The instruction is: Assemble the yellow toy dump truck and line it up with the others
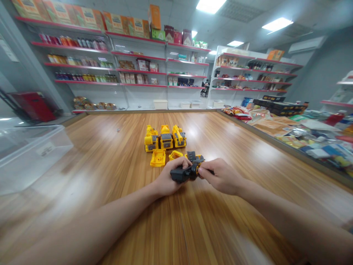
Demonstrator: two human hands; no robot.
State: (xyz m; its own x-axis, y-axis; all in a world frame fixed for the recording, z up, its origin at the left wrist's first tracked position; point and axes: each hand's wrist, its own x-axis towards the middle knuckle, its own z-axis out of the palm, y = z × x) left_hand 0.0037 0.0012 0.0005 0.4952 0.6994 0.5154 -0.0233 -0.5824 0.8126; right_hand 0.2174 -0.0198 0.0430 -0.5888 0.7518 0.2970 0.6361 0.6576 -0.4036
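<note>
While left grip (168, 179) clasps black chassis (179, 175) | right grip (220, 174) pinches its wheel (195, 169) | chassis between both

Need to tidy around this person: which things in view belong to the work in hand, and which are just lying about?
In the work, it seems:
black wheeled toy chassis, held by left hand and right hand
loose yellow toy parts just beyond
three yellow toy construction vehicles, likely

Lying about, apparently:
clear plastic bin
bagged goods at right
shelved bottles
</note>
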